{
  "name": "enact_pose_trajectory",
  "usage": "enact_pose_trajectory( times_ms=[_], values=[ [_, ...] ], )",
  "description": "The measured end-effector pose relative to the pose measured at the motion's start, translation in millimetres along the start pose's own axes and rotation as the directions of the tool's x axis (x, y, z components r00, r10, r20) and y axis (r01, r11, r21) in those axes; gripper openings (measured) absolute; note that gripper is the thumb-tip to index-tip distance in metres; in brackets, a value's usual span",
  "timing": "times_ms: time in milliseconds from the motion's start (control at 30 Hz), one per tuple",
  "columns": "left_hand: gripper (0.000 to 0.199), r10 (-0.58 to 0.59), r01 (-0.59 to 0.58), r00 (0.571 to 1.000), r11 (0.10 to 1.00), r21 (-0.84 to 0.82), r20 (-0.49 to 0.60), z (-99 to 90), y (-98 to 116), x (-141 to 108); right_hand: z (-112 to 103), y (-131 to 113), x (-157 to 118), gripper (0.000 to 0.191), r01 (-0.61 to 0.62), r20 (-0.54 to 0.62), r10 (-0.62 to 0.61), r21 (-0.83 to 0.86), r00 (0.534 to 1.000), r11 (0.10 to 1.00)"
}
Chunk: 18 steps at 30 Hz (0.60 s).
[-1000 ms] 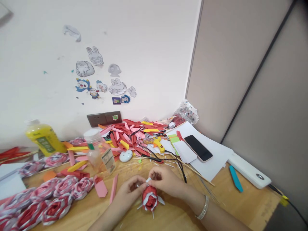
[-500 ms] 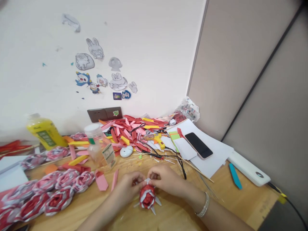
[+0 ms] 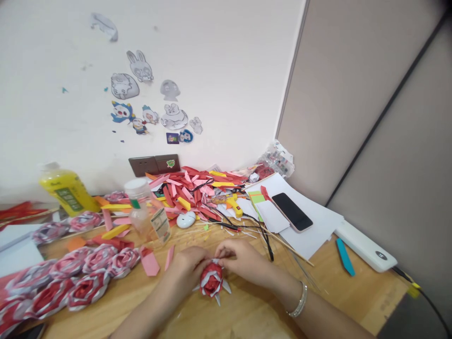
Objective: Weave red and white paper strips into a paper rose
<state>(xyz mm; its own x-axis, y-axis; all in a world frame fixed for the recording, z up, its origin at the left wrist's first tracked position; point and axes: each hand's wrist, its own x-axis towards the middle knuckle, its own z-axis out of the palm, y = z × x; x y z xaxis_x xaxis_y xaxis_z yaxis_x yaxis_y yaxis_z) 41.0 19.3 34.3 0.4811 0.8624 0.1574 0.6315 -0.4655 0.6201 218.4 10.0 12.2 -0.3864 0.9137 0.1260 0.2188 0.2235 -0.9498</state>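
A red and white paper rose [image 3: 212, 281] lies between my two hands over the wooden table, its white pointed petals spread out below. My left hand [image 3: 192, 261] closes its fingers on the upper left edge of the rose. From the right, my right hand [image 3: 238, 259] pinches the rose's upper edge near a white tip. The exact fold between the fingertips is too small to make out. Finished-looking pink and red roses [image 3: 88, 288] lie in rows at the left.
Behind my hands are a heap of folded paper strips [image 3: 187, 188], a yellow glue gun [image 3: 233, 205], a clear jar [image 3: 139, 207] and a yellow bottle [image 3: 70, 193]. A phone [image 3: 292, 212] rests on white paper at the right, near a white power strip [image 3: 365, 245].
The rose has shifted slightly up and left and turned a little. My left hand has moved in over its upper left edge; my right hand has shifted only slightly.
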Motion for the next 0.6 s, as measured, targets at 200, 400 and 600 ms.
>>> enact_pose_trajectory(
  times_ms=[200,400,600],
  values=[
    [0.025,-0.023,0.022,0.999,0.999,0.033,0.031,-0.3,-1.9,0.6,4.5,-2.8,-2.5,0.012,0.013,-0.04,-0.017,-0.105,0.999,0.994],
    [0.023,-0.013,0.002,0.99,0.997,0.083,0.139,-0.9,-8.2,-1.1,7.2,-7.7,-7.1,0.013,0.022,-0.044,-0.034,-0.233,0.998,0.972],
    [0.025,-0.012,-0.008,0.981,0.995,0.102,0.193,-4.6,-2.4,-1.2,0.5,-6.8,-5.7,0.01,-0.007,0.07,0.026,-0.254,0.997,0.967]
  ],
)
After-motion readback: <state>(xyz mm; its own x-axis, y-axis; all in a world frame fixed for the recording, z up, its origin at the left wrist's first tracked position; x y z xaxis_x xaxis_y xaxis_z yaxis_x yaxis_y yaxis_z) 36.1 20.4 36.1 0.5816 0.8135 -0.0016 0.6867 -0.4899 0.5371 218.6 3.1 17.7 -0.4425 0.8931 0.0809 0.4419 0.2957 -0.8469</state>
